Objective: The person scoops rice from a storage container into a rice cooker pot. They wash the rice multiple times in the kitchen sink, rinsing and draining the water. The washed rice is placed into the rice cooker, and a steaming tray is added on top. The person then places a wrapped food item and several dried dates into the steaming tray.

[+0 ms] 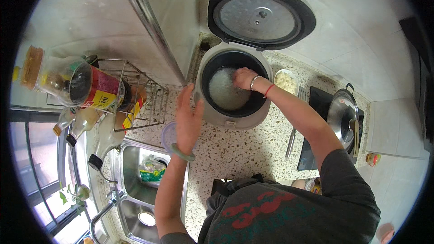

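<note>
A rice cooker (212, 116) stands on the speckled counter with its lid (262, 16) raised. Inside its dark inner pot (258, 63) lies white rice (224, 89) that looks wet or in cloudy water. My right hand (244, 78) reaches down into the pot over the rice, fingers curled and closed. Their tips are partly hidden, so whatever they hold cannot be made out. Just left of the cooker, my left hand (189, 119) is open, fingers apart, with nothing in it; whether it touches the cooker's side is unclear. Partly behind that hand sits a pale round lid or dish (168, 134).
Right of the cooker are a bowl (286, 81) of pale pieces and a slotted turner (290, 143). Beyond, a lidded wok (342, 113) rests on a black cooktop (308, 156). Leftward are a wire rack (151, 95) with bottles and jars, and a steel sink (131, 171) holding a green-and-clear bag (152, 171).
</note>
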Available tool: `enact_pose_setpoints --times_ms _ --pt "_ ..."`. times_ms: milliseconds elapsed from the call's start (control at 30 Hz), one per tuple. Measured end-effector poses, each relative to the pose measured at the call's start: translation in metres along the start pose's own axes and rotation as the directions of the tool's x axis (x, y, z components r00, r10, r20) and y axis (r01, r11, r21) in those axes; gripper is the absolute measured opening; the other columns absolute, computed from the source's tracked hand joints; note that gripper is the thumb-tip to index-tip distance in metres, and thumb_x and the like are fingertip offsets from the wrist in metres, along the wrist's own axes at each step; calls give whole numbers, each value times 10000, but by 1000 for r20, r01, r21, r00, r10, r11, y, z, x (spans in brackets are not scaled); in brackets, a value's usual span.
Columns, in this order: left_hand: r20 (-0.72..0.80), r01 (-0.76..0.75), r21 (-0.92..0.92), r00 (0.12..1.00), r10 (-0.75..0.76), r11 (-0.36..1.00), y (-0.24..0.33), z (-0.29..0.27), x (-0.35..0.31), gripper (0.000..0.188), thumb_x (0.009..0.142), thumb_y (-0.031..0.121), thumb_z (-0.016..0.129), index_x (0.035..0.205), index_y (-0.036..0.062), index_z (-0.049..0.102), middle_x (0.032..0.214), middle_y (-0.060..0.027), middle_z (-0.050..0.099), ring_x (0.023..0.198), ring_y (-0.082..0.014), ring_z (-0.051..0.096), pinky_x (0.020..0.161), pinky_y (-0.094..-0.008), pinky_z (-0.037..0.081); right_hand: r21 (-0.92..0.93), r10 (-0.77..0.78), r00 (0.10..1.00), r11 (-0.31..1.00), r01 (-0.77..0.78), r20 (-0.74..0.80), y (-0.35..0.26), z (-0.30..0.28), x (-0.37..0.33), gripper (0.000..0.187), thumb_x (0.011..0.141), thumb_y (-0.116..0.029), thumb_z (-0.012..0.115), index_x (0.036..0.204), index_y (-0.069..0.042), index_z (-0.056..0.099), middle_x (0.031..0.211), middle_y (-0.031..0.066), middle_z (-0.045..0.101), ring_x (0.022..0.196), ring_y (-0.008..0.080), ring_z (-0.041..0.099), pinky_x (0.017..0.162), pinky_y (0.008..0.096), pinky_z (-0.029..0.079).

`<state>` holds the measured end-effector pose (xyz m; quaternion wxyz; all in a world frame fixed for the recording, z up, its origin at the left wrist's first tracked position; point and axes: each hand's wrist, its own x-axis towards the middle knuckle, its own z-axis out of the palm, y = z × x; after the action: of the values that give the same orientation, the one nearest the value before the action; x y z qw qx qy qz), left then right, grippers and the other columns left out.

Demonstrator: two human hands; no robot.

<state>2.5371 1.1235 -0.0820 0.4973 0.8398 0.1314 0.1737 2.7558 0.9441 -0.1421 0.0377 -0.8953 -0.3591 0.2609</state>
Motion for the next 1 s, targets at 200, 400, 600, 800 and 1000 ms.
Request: enact_pose_setpoints --times_ms 200,400,600,800,1000 --pt "16 109 -51 994 -109 993 10 -5 -5 476 937 134 591 1391 65 464 1385 -155 474 1283 -286 448 1033 -393 382 114 58 985 993 -39 -165 -13 -13 4 200 833 -176 584 912 -38 706 958 190 698 891 357 674 810 438 532" --pt "13 70 -34 997 -70 997 16 -15 -16 487 915 110 593 1366 -4 446 1358 -255 476 1271 -396 459 1066 -425 366 292 72 975 956 -8 -209 2 -5 21 208 805 -161 591 923 -74 738 971 180 696 933 358 660 854 418 521" --pt "-13 142 -97 990 -143 985 13 -24 -33 486 914 109 599 1365 0 453 1354 -245 484 1257 -385 476 1064 -411 367 397 -17 897 893 212 -441 -9 -41 -28 217 870 -130 571 1010 -54 718 991 159 707 916 317 675 843 381 525" --pt "0 85 -177 996 -86 981 23 -18 -33 444 919 83 579 1343 -4 483 1343 -220 505 1259 -347 484 1056 -394 373 618 15 923 747 244 -384 -12 -72 -64 219 876 -113 543 1000 -52 713 931 165 710 880 284 681 829 354 525" --pt "38 111 -189 994 -106 976 21 -21 -41 468 941 105 585 1392 55 469 1377 -134 498 1232 -258 498 1000 -362 432 207 7 971 977 44 -239 -8 -23 -35 219 812 -125 555 929 -63 730 946 199 695 934 344 674 849 413 526"
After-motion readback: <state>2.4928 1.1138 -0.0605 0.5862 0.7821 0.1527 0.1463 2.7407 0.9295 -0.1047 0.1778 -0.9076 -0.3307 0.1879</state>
